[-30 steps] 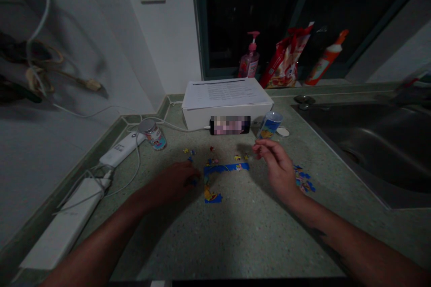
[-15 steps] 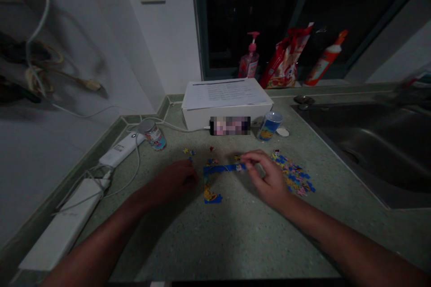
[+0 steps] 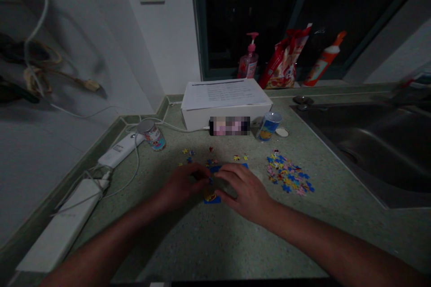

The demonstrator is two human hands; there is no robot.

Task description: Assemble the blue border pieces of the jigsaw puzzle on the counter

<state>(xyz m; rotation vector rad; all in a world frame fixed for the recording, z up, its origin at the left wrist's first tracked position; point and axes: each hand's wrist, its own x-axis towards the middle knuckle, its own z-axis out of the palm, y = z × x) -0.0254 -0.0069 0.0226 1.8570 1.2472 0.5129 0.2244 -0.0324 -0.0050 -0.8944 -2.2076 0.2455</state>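
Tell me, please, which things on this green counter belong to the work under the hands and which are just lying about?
In hand:
left hand
right hand
joined blue jigsaw section
heap of loose coloured jigsaw pieces
few scattered pieces

Lying about:
white cardboard box with paper on top
two small printed tins
white power strips
pink pump bottle
steel sink

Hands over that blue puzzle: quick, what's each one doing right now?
Left hand: fingers curled down on the flat blue joined jigsaw section; grip cannot be told.
Right hand: laid over the same section; grip cannot be told.

Loose pieces [image 3: 289,177] right of hands; box [image 3: 226,103] behind; sink [image 3: 377,143] far right.
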